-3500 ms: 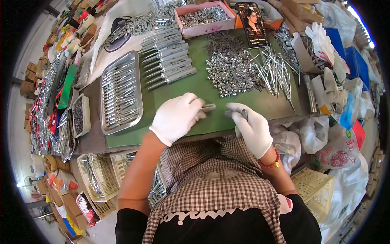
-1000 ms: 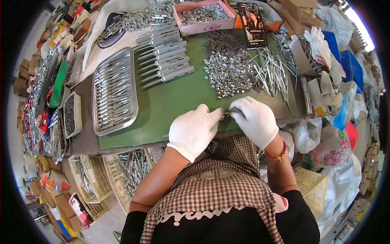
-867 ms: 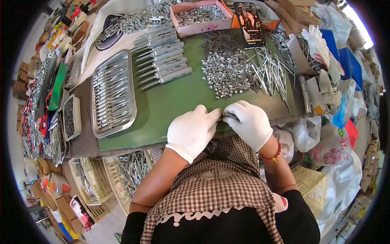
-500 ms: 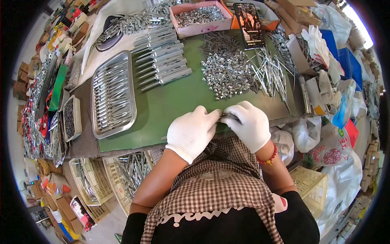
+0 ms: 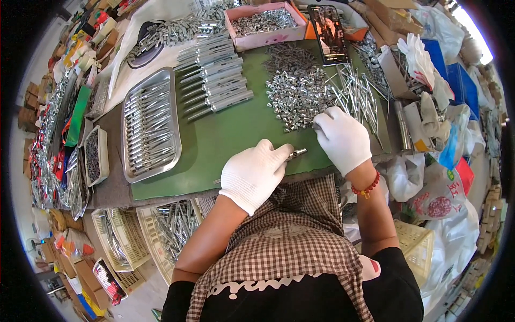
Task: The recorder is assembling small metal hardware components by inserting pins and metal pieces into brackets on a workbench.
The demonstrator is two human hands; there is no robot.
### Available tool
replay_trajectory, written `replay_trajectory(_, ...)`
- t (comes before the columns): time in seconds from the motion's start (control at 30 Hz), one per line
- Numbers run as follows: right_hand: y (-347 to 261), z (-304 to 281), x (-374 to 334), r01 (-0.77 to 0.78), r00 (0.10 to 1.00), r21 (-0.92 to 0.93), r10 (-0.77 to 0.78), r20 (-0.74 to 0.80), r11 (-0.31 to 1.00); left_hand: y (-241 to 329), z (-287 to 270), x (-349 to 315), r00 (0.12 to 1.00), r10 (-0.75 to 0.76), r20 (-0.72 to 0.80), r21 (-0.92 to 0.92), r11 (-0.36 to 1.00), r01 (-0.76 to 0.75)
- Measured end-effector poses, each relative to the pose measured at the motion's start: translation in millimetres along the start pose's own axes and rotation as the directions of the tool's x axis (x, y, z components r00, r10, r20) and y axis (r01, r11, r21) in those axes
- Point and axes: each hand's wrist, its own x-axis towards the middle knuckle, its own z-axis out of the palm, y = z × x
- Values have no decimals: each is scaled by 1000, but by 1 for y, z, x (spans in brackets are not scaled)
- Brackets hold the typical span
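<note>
Near the front edge of the green work mat (image 5: 214,145), my left hand (image 5: 252,174), in a white knit glove, is closed around a thin metal rod with a shiny tubular end (image 5: 296,154). That end sticks out past the thumb and forefinger; most of the rod is hidden by the glove. My right hand (image 5: 344,138), gloved alike, reaches the near right edge of a pile of small shiny metal sleeves (image 5: 295,99). Its fingertips are pressed together there, and whatever lies between them is hidden. Beyond the sleeves lie small dark screws (image 5: 289,59); to their right are long thin metal rods (image 5: 365,104).
A steel tray (image 5: 175,131) of rod assemblies stands left, beside stacked metal tubes (image 5: 222,80). A pink box (image 5: 268,37) of metal parts and a phone (image 5: 328,35) stand at the back. Plastic crates (image 5: 145,220) are below the table's front edge.
My right hand has left the rod end and moved right and forward to the pile of sleeves. The shiny tubular end now shows. My left hand has stayed in place, holding the rod.
</note>
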Motion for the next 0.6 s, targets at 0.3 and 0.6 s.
replay_trajectory(0.3, 6, 1, -20, 80, 996, 244, -89, 26, 967, 1, -3, 2, 1000, 8, 11, 12, 1000, -8)
replay_trajectory(0.6, -22, -14, -21, -127, 991, 577, 81, 105, 807, -1, -3, 2, 1000, 8, 18, 3, 1000, -8)
